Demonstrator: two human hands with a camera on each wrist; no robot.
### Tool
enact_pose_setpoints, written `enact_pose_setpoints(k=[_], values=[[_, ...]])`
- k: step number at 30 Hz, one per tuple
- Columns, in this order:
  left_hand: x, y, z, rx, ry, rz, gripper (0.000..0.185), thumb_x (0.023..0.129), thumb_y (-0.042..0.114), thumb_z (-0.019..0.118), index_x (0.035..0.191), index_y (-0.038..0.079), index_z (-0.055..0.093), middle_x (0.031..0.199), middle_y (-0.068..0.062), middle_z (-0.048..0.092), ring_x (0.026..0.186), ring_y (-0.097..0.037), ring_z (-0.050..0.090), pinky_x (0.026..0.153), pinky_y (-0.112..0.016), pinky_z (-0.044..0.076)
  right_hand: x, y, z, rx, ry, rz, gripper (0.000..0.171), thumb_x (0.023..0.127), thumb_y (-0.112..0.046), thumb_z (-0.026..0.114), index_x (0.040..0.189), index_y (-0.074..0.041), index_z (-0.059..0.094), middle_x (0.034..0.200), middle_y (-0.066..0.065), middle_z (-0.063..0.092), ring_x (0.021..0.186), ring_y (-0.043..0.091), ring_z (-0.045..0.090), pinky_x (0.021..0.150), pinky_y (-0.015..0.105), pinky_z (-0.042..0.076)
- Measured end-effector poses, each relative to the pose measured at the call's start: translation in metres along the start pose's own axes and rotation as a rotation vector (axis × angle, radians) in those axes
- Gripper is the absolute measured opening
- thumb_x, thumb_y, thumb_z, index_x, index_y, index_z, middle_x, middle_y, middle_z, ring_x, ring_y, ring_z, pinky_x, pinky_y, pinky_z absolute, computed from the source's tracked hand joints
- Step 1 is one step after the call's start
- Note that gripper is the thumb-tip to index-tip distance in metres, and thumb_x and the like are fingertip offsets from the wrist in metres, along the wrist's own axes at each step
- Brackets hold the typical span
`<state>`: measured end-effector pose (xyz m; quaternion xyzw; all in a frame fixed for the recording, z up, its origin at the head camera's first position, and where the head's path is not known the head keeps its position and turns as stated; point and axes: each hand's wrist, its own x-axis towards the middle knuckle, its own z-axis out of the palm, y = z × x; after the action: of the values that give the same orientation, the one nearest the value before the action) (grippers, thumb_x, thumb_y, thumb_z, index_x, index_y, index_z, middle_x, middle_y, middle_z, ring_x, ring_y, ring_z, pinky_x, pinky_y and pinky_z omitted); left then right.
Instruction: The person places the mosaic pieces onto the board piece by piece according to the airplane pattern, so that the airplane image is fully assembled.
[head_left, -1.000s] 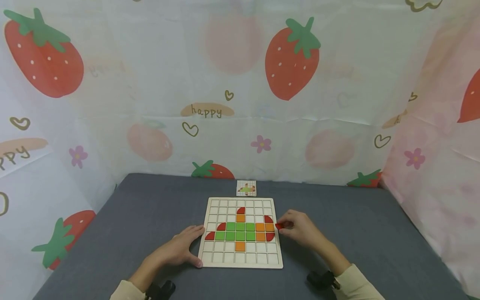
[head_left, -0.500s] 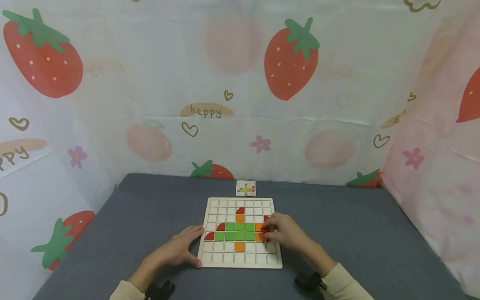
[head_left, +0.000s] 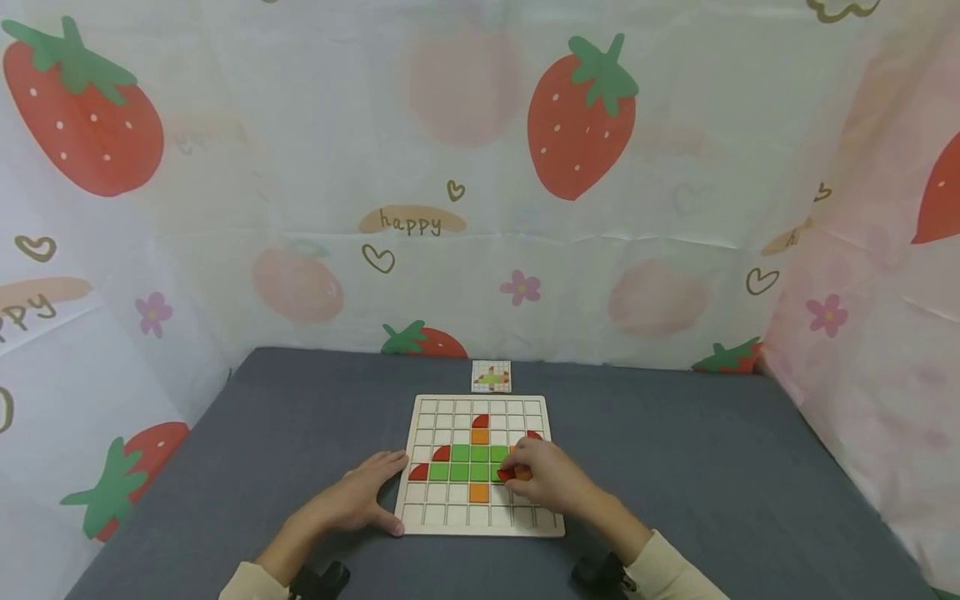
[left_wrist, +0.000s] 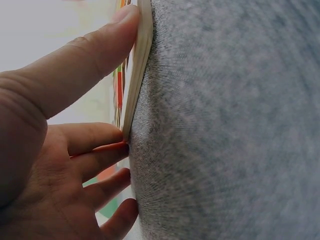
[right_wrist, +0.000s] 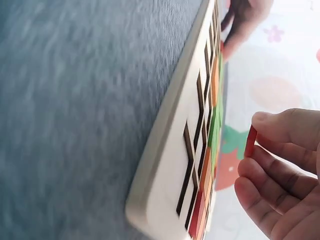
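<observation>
A small red tile (right_wrist: 250, 142) sits pinched between the thumb and fingertips of the right hand (head_left: 551, 482), held edge-on and clear of the wooden grid board (head_left: 483, 525), which keeps its face free to drop flat into a cell. In the head view that hand hovers over the board's right-centre, at about 3 o'clock from the middle, with the tile showing as a red spot (head_left: 506, 474) at the fingertips, just beside the green squares (head_left: 470, 462) that form the central band of the pattern. Around that band lie orange squares, one at 12 o'clock (head_left: 480, 436) and one at 6 o'clock (head_left: 479, 492), and red quarter-round pieces (head_left: 442, 454) toward 9 o'clock; the rest of the cells are bare. The left hand (head_left: 367, 497) rests at the board's 8 o'clock corner with fingers straight and relaxed, thumb along the near edge (left_wrist: 142, 45) and fingertips against the side, apparently to steady the board so that it does not slide on the grey cloth (head_left: 720, 467). Beyond the board at 12 o'clock lies a small pattern card (head_left: 492, 377), face up where it can be read. A strawberry-print backdrop (head_left: 577, 125) closes in the scene behind and to both sides.
</observation>
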<state>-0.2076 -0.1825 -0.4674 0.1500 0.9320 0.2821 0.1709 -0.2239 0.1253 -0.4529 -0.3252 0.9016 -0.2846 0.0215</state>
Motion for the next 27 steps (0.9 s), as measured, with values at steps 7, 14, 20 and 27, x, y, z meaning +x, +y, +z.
enact_pose_setpoints(k=[7, 14, 20, 27], values=[[-0.001, 0.000, 0.000, 0.003, 0.006, 0.003, 0.100, 0.063, 0.029, 0.089, 0.146, -0.001, 0.041, 0.153, -0.018, 0.038, 0.145, -0.042, 0.027, 0.108, -0.067, 0.025, 0.005, -0.008, 0.010, 0.041, -0.084, 0.003, 0.015, 0.086, -0.011, 0.071, 0.100, -0.007, 0.075, 0.090, 0.000, 0.065, 0.078, 0.005, 0.053, 0.067, 0.018, 0.047], [0.001, -0.001, 0.000, -0.005, 0.001, 0.001, 0.101, 0.063, 0.029, 0.089, 0.146, 0.000, 0.041, 0.154, -0.018, 0.038, 0.145, -0.043, 0.026, 0.108, -0.069, 0.024, 0.010, -0.020, 0.020, 0.001, -0.127, -0.005, 0.015, 0.084, -0.011, 0.073, 0.098, -0.008, 0.077, 0.086, -0.004, 0.065, 0.075, 0.001, 0.050, 0.066, 0.016, 0.046], [0.001, 0.001, 0.000, -0.001, 0.005, -0.004, 0.100, 0.063, 0.028, 0.089, 0.146, 0.000, 0.041, 0.154, -0.018, 0.038, 0.146, -0.042, 0.026, 0.109, -0.068, 0.024, 0.009, -0.024, 0.024, -0.035, -0.137, -0.051, 0.011, 0.083, -0.013, 0.074, 0.093, -0.009, 0.076, 0.083, -0.007, 0.061, 0.074, 0.000, 0.048, 0.065, 0.015, 0.044], [0.000, -0.001, 0.001, -0.001, 0.001, -0.001, 0.100, 0.064, 0.029, 0.089, 0.146, 0.000, 0.041, 0.154, -0.018, 0.038, 0.146, -0.042, 0.026, 0.109, -0.068, 0.024, 0.009, -0.027, 0.028, -0.114, -0.154, -0.095, 0.010, 0.083, -0.015, 0.074, 0.092, -0.011, 0.076, 0.082, -0.007, 0.061, 0.071, -0.002, 0.046, 0.066, 0.013, 0.042]])
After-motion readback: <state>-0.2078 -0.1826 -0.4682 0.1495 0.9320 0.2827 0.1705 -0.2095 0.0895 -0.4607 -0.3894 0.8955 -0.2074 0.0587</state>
